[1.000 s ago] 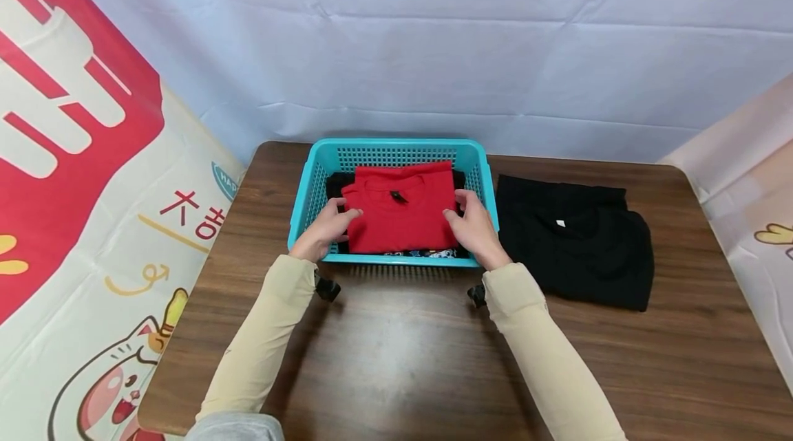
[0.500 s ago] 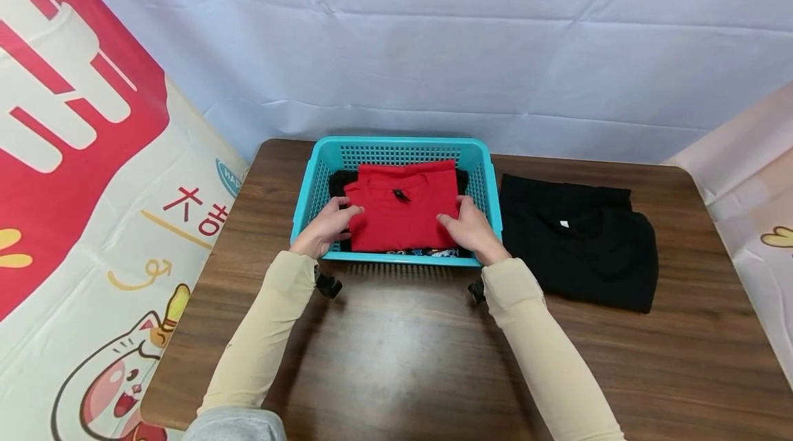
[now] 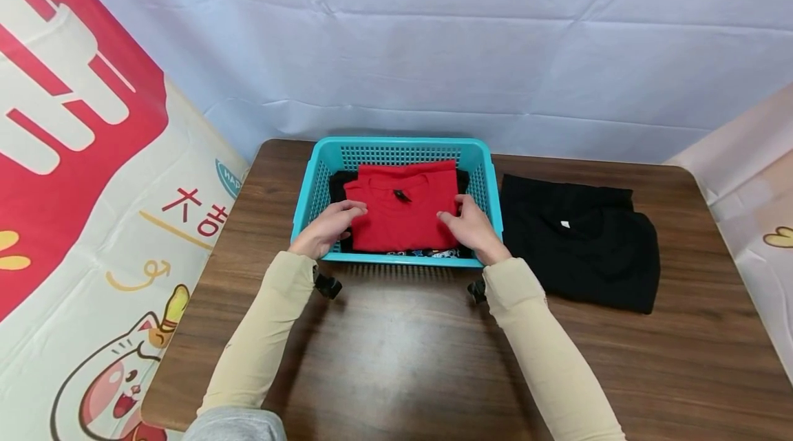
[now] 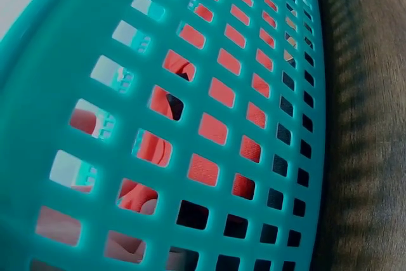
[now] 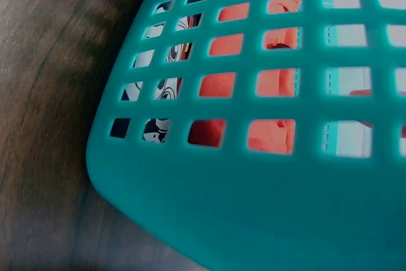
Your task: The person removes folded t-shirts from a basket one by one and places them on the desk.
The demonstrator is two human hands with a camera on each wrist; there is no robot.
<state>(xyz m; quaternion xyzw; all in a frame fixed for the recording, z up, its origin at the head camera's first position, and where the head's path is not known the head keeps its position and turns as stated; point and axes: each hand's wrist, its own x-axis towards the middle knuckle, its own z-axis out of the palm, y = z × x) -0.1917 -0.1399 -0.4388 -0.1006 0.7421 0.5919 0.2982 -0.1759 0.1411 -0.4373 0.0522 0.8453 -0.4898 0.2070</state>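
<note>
A folded red T-shirt (image 3: 399,224) lies neckline up in a turquoise plastic basket (image 3: 396,259). My left hand (image 3: 328,226) reaches over the basket's near left corner, its fingers touching the shirt's left edge. On the other side, my right hand (image 3: 472,228) has its thumb over the shirt's right edge; some of its fingers are hidden beside the cloth. Beneath the red shirt show black cloth (image 3: 340,184) and a black-and-white printed cloth (image 3: 427,252). Through the basket wall, the left wrist view shows red cloth (image 4: 214,129) and the right wrist view shows printed cloth (image 5: 157,130).
A folded black T-shirt (image 3: 579,241) with a small white label lies right of the basket. Everything stands on a brown wooden table (image 3: 384,345). White sheeting (image 3: 396,49) hangs behind it, and a printed banner (image 3: 93,234) covers the left side.
My left hand's fingers have closed together and moved slightly right onto the red shirt's left edge. My right hand's thumb has slid slightly inward. The view has shifted a little.
</note>
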